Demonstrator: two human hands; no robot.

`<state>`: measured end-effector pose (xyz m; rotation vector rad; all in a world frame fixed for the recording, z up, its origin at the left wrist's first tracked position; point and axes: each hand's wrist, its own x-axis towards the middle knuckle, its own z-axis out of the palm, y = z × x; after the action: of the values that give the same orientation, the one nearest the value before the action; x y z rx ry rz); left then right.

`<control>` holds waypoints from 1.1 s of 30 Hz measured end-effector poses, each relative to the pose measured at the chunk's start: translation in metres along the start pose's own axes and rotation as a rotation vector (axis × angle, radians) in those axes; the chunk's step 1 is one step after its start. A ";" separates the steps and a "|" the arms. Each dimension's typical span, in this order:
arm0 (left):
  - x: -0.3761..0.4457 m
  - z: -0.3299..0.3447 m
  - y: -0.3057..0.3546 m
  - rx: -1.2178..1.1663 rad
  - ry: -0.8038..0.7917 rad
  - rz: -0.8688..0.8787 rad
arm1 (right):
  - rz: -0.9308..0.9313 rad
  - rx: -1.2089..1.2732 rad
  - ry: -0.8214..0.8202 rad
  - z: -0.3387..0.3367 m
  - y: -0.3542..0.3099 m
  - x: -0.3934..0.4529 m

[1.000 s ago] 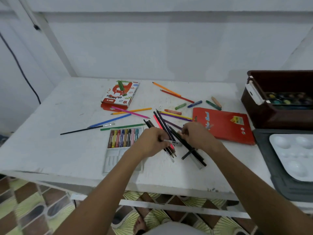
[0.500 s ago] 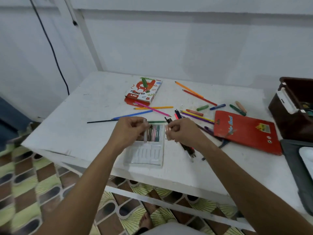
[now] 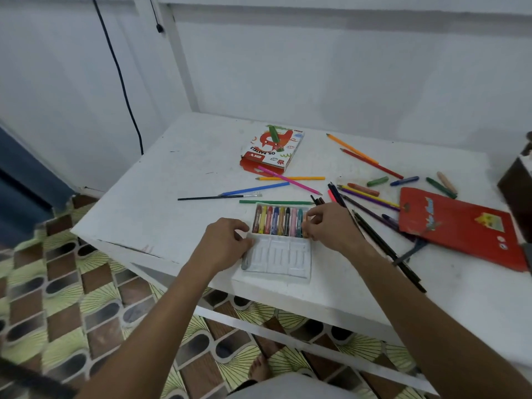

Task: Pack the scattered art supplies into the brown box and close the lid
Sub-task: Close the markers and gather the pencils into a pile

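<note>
Both hands work at the clear tray (image 3: pixel 277 257) near the counter's (image 3: pixel 161 226) front edge. The left hand (image 3: pixel 227 240) pinches the tray's left rim with curled fingers. The right hand (image 3: pixel 331 223) curls its fingertips onto the right end of the row of pastels (image 3: pixel 276 220) filling the tray's far half; whether it grips one I cannot tell. Loose pencils (image 3: pixel 365 197) lie just right of the tray, beside a red pouch (image 3: pixel 463 228). The pastel carton (image 3: pixel 273 148) sits farther back. The brown box (image 3: pixel 515 185) shows only at the far right edge.
</note>
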<state>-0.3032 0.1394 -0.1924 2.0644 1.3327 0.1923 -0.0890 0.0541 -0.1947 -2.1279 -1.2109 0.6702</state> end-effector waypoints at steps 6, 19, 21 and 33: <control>-0.002 0.002 -0.002 0.020 -0.017 0.072 | 0.019 0.006 0.035 0.001 0.001 -0.003; -0.005 -0.006 -0.016 -0.005 -0.170 0.187 | -0.014 -0.084 -0.072 -0.007 0.001 -0.008; -0.004 -0.004 -0.016 -0.008 -0.160 0.178 | -0.017 -0.120 -0.091 -0.008 0.001 -0.008; -0.001 -0.008 -0.021 0.020 -0.192 0.186 | -0.091 -0.233 -0.096 -0.010 -0.002 -0.008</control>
<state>-0.3235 0.1478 -0.1986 2.1637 1.0333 0.0595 -0.0869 0.0450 -0.1853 -2.2326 -1.4923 0.6230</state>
